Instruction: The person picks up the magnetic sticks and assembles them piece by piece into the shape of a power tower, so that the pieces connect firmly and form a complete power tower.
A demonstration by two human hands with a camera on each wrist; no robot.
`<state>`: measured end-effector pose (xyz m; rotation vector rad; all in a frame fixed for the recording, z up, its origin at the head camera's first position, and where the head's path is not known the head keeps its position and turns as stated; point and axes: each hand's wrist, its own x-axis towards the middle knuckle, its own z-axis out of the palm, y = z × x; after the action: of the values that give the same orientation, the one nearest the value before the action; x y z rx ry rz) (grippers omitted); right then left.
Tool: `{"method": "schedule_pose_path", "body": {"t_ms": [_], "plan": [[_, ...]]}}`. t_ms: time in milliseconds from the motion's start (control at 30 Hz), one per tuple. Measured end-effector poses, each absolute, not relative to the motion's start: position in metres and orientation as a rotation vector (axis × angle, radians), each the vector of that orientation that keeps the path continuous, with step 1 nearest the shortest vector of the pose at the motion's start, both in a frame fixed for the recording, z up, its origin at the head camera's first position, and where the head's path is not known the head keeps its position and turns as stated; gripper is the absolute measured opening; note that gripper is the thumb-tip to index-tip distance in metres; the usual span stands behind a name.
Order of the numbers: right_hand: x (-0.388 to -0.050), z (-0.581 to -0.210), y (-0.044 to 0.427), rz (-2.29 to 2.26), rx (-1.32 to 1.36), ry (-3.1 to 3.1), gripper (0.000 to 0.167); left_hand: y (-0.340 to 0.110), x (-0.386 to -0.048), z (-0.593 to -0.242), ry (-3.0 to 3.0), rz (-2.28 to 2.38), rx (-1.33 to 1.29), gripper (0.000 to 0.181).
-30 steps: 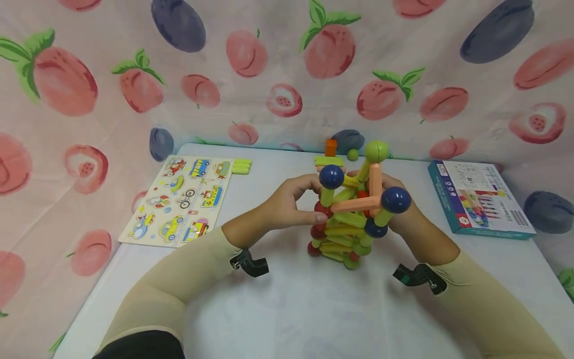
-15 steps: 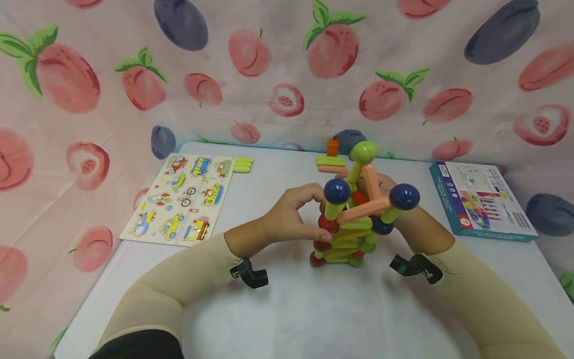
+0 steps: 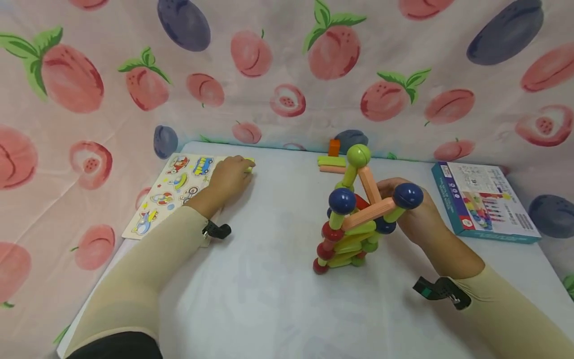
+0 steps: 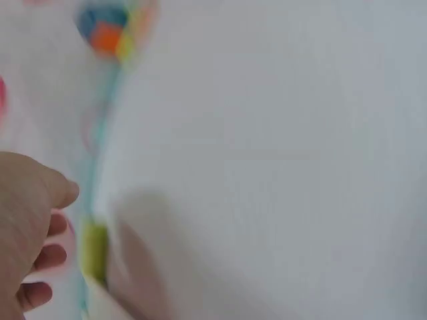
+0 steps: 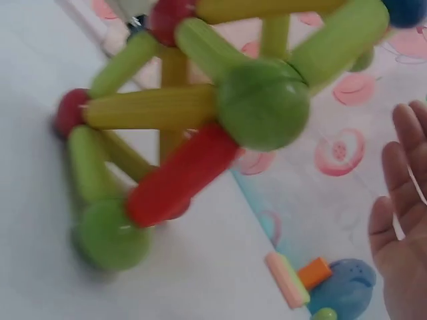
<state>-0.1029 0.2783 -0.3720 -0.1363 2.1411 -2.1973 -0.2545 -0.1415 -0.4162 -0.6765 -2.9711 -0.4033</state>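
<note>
A tower of magnetic sticks and balls (image 3: 354, 245) stands on the white table, right of the middle, with blue, red and green balls. Beside its right side is my right hand (image 3: 419, 217); in the right wrist view its fingers (image 5: 403, 180) are extended and hold nothing, apart from the tower. Over the far right corner of the puzzle board (image 3: 145, 208) reaches my left hand (image 3: 230, 178), close to short green sticks (image 3: 249, 168). In the left wrist view the fingers are loosely bent, with a green stick (image 4: 94, 250) just past them.
At the back of the table lie a green stick (image 3: 332, 161), a peach-coloured stick (image 3: 333, 169) and an orange block (image 3: 334, 147). A flat toy box (image 3: 491, 199) lies on the right. A fruit-print cloth (image 3: 287, 65) hangs behind.
My left hand has let go of the tower and moved left to the green sticks by the puzzle board. My right hand has come away to the tower's right side. The tower has turned slightly.
</note>
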Motion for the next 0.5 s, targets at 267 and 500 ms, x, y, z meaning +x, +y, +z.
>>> {"method": "schedule_pose_path", "body": {"t_ms": [267, 500], "plan": [[-0.07, -0.374, 0.28, -2.365, -0.389, 2.074, 0.039, -0.159, -0.272, -0.43, -3.049, -0.154, -0.642, 0.032], [-0.067, -0.353, 0.286, -2.462, -0.53, 2.093, 0.034, -0.148, -0.257, -0.421, -3.202, -0.014, -0.649, 0.022]]}}
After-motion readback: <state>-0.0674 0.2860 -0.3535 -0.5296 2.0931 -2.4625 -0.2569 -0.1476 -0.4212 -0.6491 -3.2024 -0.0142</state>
